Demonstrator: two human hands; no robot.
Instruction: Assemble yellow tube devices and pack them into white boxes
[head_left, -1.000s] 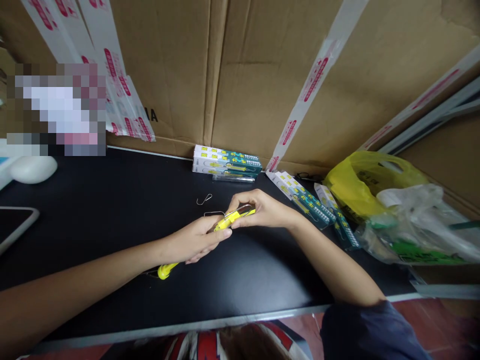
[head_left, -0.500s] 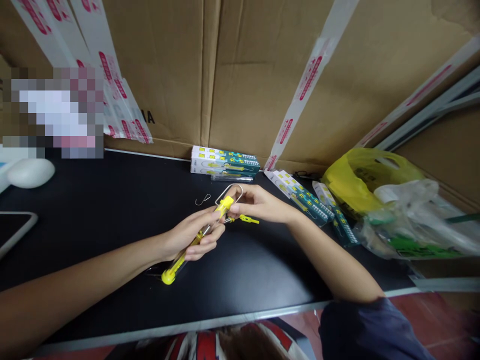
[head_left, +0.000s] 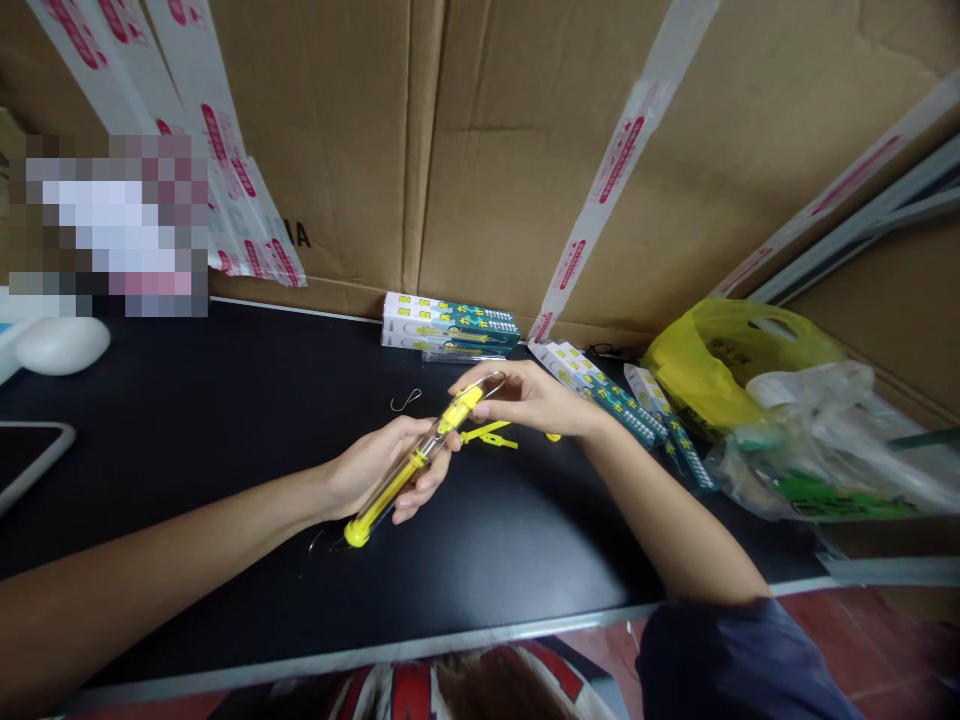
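Observation:
A spring scale (head_left: 388,493), with a clear tube and yellow fittings, lies slantwise across the fingers of my left hand (head_left: 358,462). That hand is closed around the tube's middle. Its yellow lower end points toward me, with a thin wire hook near it. At the upper end, my right hand (head_left: 529,398) pinches the yellow cap by its wire loop (head_left: 491,381). Yellow plastic parts (head_left: 496,440) lie on the table just below my right hand, partly hidden. A small bent wire hook (head_left: 406,401) rests on the black table (head_left: 247,400) beyond my left hand.
Spring scale boxes (head_left: 450,325) stand at the back, and more boxes (head_left: 600,395) lie to the right. A yellow plastic bag (head_left: 697,350) and a clear bag (head_left: 817,420) sit at far right. Left are a white rounded object (head_left: 62,346) and a white-edged device (head_left: 34,465). Cardboard (head_left: 510,150) walls the back.
The spring scale has shifted slightly right and turned, showing more of its tube. My left fingers have loosened and slid off the cap. The wire loop has tilted over toward my right hand.

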